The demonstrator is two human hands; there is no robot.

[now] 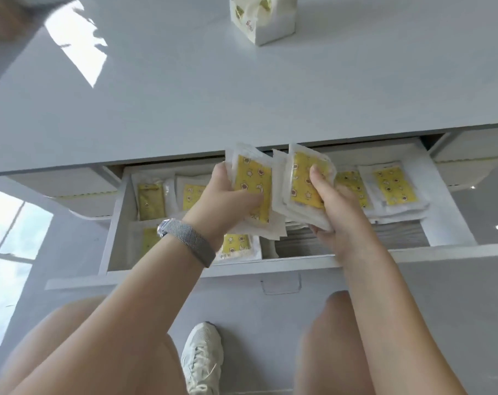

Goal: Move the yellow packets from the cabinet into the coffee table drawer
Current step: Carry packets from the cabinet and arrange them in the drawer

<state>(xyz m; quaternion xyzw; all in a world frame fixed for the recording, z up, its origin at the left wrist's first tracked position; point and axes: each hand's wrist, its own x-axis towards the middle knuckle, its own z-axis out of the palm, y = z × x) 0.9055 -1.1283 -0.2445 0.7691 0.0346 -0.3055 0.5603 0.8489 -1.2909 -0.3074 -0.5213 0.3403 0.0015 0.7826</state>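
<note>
**Both hands full over the open drawer**

We look down on the white worktop (242, 89), which fills the upper half of the view, with a white and yellow paper carton (263, 18) standing near its far edge. Below its front edge the drawer (447, 195) is pulled out towards us. Yellow packets lie in it: some at the left end (149, 201), one near the front wall (238, 246), and a stack at the right end (390, 189).

Our bare forearms reach in from below. Our left hand (228, 195), with a metal mesh watch band (189, 240) on the wrist, is closed around a small bunch of yellow packets (252, 183), thumb on top. Our right hand (327, 201) is clamped on a second, thicker bunch (302, 181), thumb pressing its face. Both bunches are held above the middle of the drawer, just beside each other.

On the floor between our knees sits a white sneaker (202, 357).
</note>
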